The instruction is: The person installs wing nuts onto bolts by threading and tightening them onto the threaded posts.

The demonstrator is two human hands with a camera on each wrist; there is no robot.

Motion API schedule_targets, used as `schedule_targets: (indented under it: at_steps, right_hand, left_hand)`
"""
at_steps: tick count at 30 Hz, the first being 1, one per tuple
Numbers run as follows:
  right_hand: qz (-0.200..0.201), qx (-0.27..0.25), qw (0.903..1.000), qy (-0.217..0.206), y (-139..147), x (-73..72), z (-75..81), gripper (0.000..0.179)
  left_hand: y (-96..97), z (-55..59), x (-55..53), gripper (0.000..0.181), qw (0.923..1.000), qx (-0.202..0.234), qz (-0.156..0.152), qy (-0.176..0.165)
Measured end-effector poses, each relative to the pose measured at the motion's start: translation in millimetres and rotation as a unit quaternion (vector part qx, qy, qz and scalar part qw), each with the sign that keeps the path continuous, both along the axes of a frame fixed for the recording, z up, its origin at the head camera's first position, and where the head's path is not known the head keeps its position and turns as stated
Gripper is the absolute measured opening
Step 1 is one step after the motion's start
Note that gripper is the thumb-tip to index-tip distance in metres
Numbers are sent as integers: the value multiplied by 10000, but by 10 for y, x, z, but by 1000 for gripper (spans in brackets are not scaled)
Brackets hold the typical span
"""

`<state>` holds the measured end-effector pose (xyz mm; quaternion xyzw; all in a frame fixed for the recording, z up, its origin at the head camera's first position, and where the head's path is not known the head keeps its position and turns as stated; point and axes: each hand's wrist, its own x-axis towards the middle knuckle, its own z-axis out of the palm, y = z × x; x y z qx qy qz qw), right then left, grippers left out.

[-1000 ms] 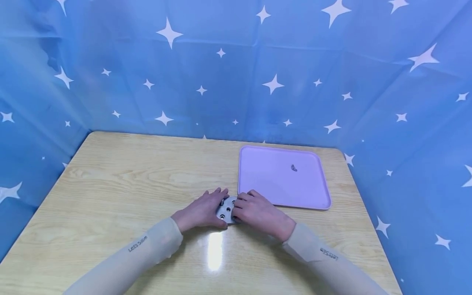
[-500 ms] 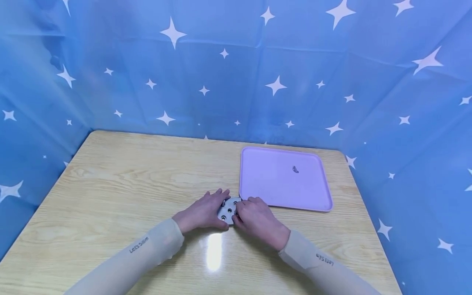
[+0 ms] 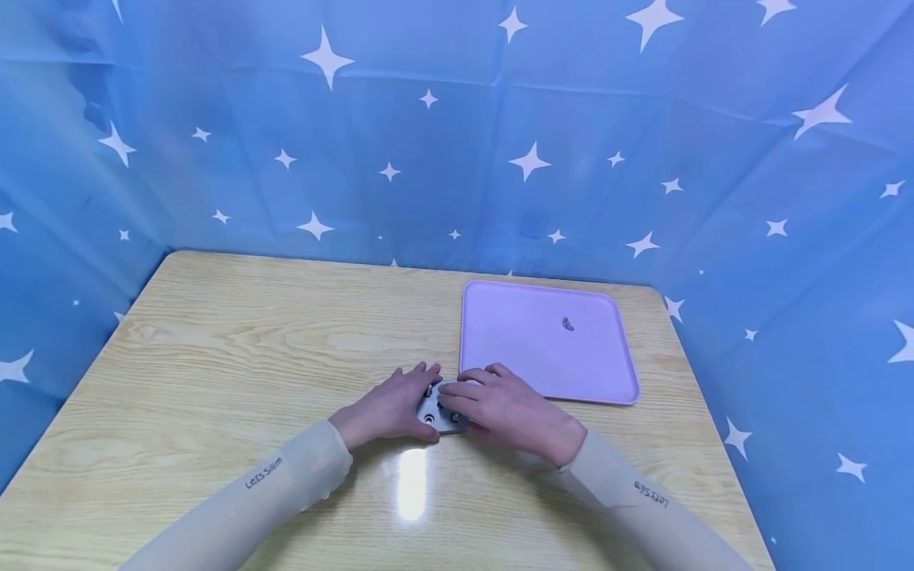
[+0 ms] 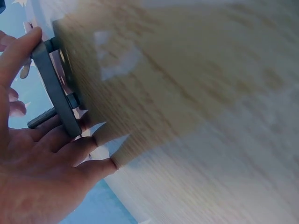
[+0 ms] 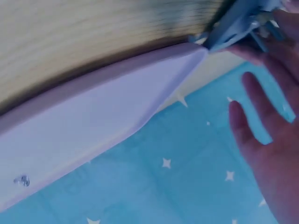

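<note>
A thick grey metal plate point(image 3: 431, 406) with several holes lies on the table's middle, a threaded bolt point(image 4: 42, 117) sticking out from its face. My left hand point(image 3: 393, 404) grips the plate's left side, thumb at the near edge, fingers round the far edge. My right hand point(image 3: 510, 408) reaches over the plate's right part, fingertips close above its face and thumb hidden. In the right wrist view its lower fingers point(image 5: 264, 105) are spread beside the plate's hardware. A small wing-shaped metal piece point(image 4: 24, 70) shows above the plate; I cannot tell whether the right hand pinches it.
A shallow purple tray point(image 3: 528, 365) lies just behind and right of the plate, with one small dark metal part point(image 3: 567, 324) in it. The wooden table point(image 3: 250, 341) is backed by a blue star-printed curtain point(image 3: 428, 182).
The right hand first turns inward with its fingers curled at the plate's right side, then turns back, its fingers reaching further left over the plate. The left hand keeps its grip.
</note>
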<state>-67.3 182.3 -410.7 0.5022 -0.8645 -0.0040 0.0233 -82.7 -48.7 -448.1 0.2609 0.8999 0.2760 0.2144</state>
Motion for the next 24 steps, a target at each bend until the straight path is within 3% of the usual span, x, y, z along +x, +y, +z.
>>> schedule_targets:
  at_steps: [4,8,15,24]
  right_hand:
    - [431,48,9984,355,30,-13,-20,40]
    - [582,68,9974,415,43,-17,-40,33]
    - [519,-25,9981,331,30,-21,-76,21]
    - [301,104,9977,594,-64,-2,-145,12]
  left_hand:
    - [-4,5,7,97,10000,45,-3,29]
    - [-4,6,7,97,10000,18,10,67]
    - [7,8,-2,100,10000,14,51,18]
    - [-1,-12,6,100,10000,-29,67,13]
